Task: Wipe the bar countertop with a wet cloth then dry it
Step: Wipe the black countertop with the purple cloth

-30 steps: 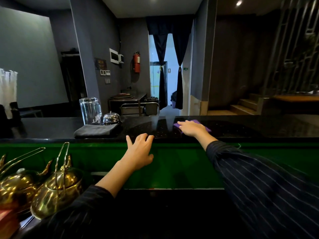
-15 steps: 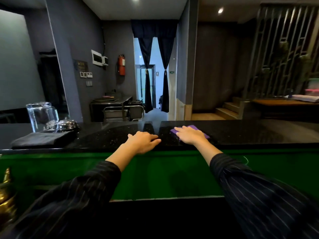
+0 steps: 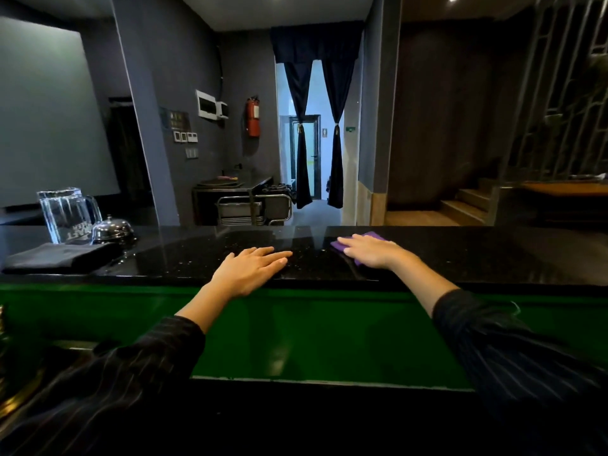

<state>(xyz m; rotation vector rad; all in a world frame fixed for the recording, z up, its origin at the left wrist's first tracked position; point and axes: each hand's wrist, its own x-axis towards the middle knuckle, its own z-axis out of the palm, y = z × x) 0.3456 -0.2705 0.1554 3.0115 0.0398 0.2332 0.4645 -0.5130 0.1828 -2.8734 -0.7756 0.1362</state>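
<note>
Head view: right hand (image 3: 370,255) presses purple cloth (image 3: 374,237); jug (image 3: 67,213) lettering unreadable.

1. On my feed, dark grey walls (image 3: 184,77) carry a red fire extinguisher (image 3: 253,116) beside the doorway (image 3: 316,93).
2. Dark curtains (image 3: 335,103), tied back, frame that bright doorway.
3. Wooden steps (image 3: 464,202) rise at right, near a metal lattice screen (image 3: 556,77).
4. A metal cart (image 3: 253,209) stands left of the doorway.

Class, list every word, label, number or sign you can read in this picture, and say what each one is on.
Glass jug: white lettering, seen mirrored through the glass, too blurred to read.
Dark wall plaque: too small to read.
Green sign beside the doorway: too small.
Fire extinguisher: label unreadable.
Nothing can be quoted.
</note>
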